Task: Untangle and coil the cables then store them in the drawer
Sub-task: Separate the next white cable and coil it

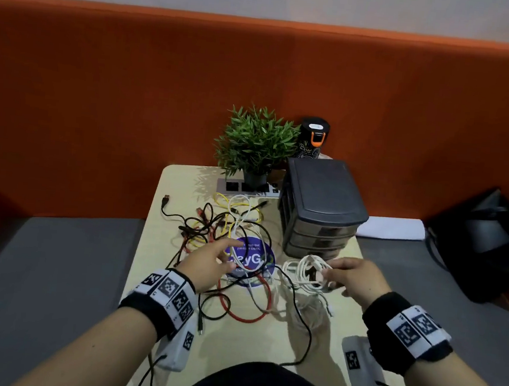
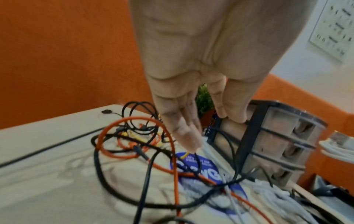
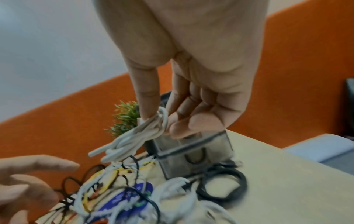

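Right hand [image 1: 355, 280] pinches white coil [image 1: 307, 273]; drawer unit [image 1: 319, 211] at its 12 o'clock, nearer. Left hand [image 1: 210, 266] released over tangle [image 1: 229, 224].

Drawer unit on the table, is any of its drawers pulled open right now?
No: in the head view all three drawers of the drawer unit sit flush with its dark frame, none pulled out.

Beige table [image 1: 159, 277] under tangled cables [image 1: 225, 227], drawer unit [image 1: 319, 211]
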`<state>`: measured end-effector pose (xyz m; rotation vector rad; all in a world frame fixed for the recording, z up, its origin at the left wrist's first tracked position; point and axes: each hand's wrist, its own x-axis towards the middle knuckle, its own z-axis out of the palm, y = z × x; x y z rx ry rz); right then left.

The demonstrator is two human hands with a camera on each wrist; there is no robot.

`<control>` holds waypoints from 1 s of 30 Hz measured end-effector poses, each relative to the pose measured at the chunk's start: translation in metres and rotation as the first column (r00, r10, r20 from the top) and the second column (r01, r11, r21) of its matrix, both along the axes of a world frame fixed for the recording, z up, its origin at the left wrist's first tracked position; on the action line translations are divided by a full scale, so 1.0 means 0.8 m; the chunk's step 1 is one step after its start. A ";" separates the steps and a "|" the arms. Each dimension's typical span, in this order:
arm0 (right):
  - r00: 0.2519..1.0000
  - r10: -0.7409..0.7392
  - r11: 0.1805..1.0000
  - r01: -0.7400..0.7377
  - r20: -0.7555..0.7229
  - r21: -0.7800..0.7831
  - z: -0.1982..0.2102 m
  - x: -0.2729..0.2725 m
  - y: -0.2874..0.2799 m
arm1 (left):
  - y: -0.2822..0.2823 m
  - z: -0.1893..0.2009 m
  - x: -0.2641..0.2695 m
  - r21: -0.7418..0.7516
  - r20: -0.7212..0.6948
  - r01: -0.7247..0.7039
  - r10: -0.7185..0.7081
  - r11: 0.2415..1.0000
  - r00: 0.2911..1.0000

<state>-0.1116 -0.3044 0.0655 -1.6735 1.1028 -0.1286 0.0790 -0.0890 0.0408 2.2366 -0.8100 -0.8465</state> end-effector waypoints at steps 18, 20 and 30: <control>0.908 -0.222 0.962 0.264 -0.356 0.074 -0.085 -0.051 -0.030 | -0.006 -0.032 0.007 0.000 -0.236 0.003 -0.003 1.000 0.972; 0.914 -0.209 0.965 0.249 -0.349 0.075 -0.085 -0.044 -0.025 | -0.010 -0.036 0.007 0.020 -0.242 0.004 0.001 1.000 0.970; 0.921 -0.070 0.990 0.110 -0.382 0.083 -0.103 -0.019 0.002 | 0.003 -0.035 0.011 -0.127 -0.343 -0.384 0.323 0.914 0.882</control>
